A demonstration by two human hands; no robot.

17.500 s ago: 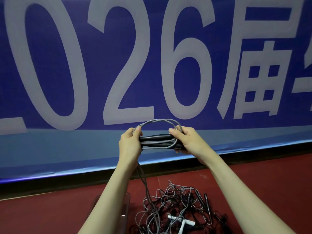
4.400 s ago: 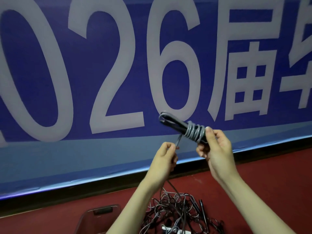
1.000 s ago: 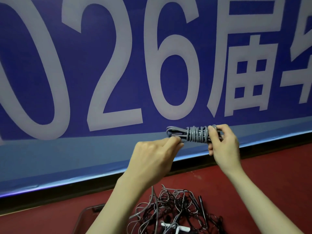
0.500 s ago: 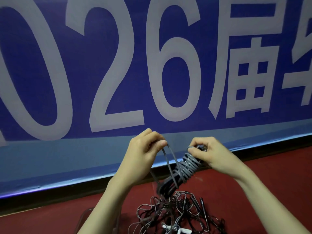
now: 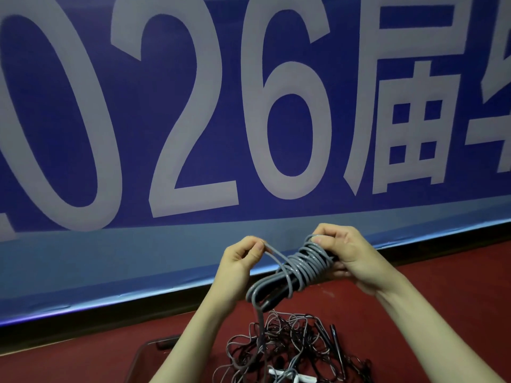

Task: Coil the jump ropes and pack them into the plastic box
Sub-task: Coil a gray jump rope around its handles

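Our right hand (image 5: 349, 258) grips the coiled grey jump rope (image 5: 300, 270), its long axis slanting from upper right down to lower left, looped end lowest. Our left hand (image 5: 240, 259) pinches a loose strand. Below, tangled ropes (image 5: 290, 346) lie on the red floor (image 5: 442, 299), right of the plastic box (image 5: 143, 360), near the banner (image 5: 166, 134).
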